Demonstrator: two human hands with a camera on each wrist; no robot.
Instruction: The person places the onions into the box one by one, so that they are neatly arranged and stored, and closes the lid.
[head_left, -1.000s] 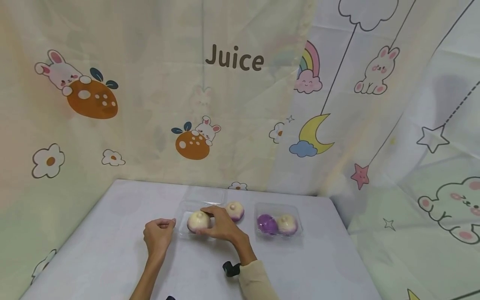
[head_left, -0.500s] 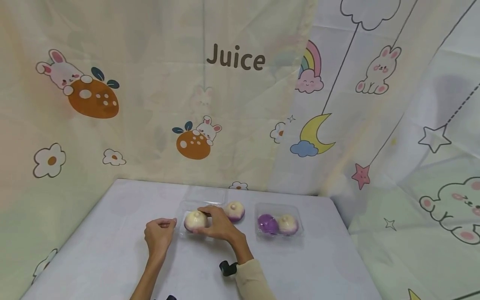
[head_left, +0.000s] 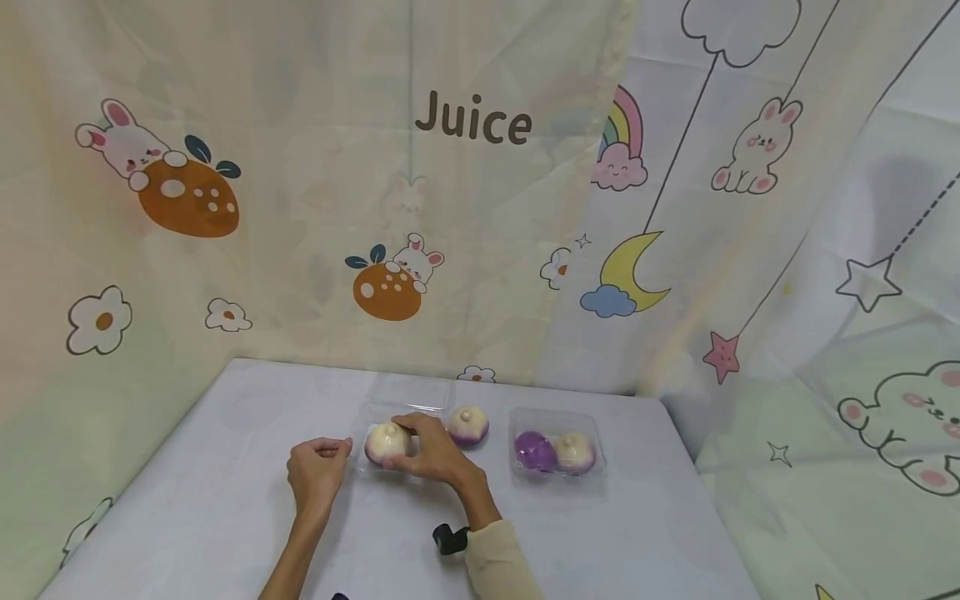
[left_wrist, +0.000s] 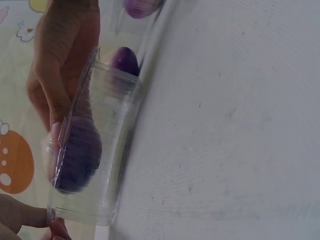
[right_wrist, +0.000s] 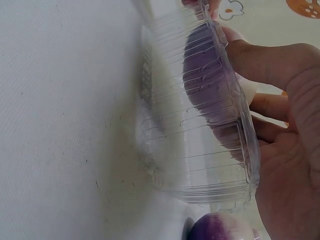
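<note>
My right hand (head_left: 438,450) grips a round white-and-purple turnip (head_left: 382,443), thumb on its near side and fingers on the far side. The turnip is inside a clear plastic box (left_wrist: 112,200), low between its walls, its purple part showing through the wall in both wrist views. My left hand (head_left: 317,471) pinches the box's left edge between thumb and fingertip. The box's lid (head_left: 412,392) lies opened out behind it. Beside the box, to its right, another turnip (head_left: 468,427) sits loose on the table, white side up.
Further right stands a second clear box (head_left: 521,418) holding a purple turnip (head_left: 534,452) and a white-topped one (head_left: 576,454). The white table (head_left: 645,517) ends at a printed cloth backdrop (head_left: 300,167) behind and at the sides.
My right hand has moved slightly left with the turnip, deeper toward the left part of the box. My left hand has stayed at the box edge.
</note>
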